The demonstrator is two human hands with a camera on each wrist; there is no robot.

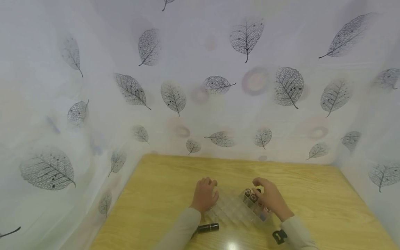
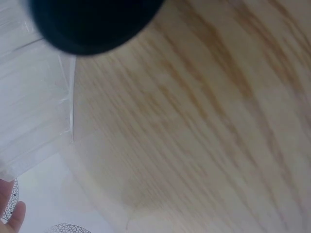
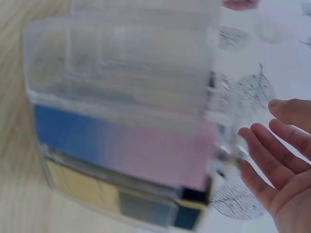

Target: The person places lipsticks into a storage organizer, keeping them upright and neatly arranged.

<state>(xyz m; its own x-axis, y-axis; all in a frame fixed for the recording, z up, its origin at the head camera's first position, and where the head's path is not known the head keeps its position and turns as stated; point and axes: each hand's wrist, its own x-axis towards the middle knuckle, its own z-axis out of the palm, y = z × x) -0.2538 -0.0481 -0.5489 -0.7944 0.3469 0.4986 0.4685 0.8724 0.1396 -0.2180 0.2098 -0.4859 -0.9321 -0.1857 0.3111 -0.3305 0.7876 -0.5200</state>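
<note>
A clear plastic organizer (image 1: pixel 232 208) with slanted dividers stands on the table between the hands. My left hand (image 1: pixel 204 195) is at its left end, fingers loosely bent by the corner; only fingertips (image 2: pixel 17 216) show in the left wrist view. Over the organizer's right end hovers my right hand (image 1: pixel 271 198). In the right wrist view its fingers (image 3: pixel 272 160) are spread, with nothing held. Dark round-topped items (image 1: pixel 253 198) fill compartments beneath it. A blue-to-pink box (image 3: pixel 121 145) and a gold-toned item (image 3: pixel 82 187) show through the organizer's wall.
A black cylinder (image 1: pixel 208 227) lies beside the left sleeve. A black buckle (image 1: pixel 279 236) is at the right sleeve. The wood-grain table (image 1: pixel 150 194) meets pale leaf-print sheeting (image 1: pixel 200 114) at the back and sides. A dark rounded shape (image 2: pixel 97 24) blocks the left wrist view's top.
</note>
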